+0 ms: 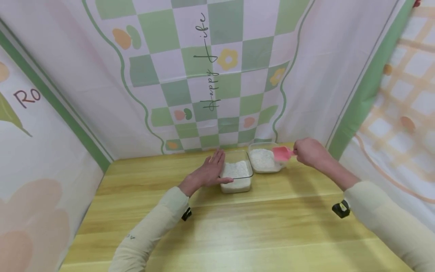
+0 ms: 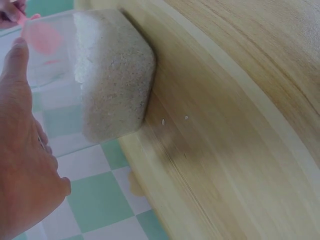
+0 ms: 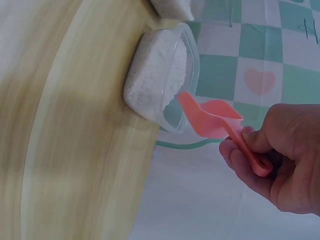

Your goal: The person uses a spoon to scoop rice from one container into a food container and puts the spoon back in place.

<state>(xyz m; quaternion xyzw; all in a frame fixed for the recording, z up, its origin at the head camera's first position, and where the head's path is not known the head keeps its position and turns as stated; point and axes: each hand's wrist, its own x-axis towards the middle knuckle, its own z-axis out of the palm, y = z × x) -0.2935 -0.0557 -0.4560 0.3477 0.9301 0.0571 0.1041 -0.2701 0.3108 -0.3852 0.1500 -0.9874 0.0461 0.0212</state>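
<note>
My right hand (image 1: 308, 152) grips the handle of a pink scoop (image 3: 215, 118), thumb on top. In the head view the scoop overlaps the right edge of a clear plastic container (image 3: 194, 65) that holds white rice (image 1: 262, 159). Fingers straight and thumb spread, my left hand (image 1: 210, 170) rests at the left rim of a second clear container (image 1: 252, 170). Rice (image 2: 120, 75) fills the lower part of that one, sloping in the head view. The two containers stand side by side.
Both containers stand on a wooden table (image 1: 238, 226) near its back edge. Behind it hangs a checked green and white curtain (image 1: 193, 90), with more patterned cloth (image 1: 401, 113) at the sides. A few loose grains (image 2: 163, 121) lie on the wood.
</note>
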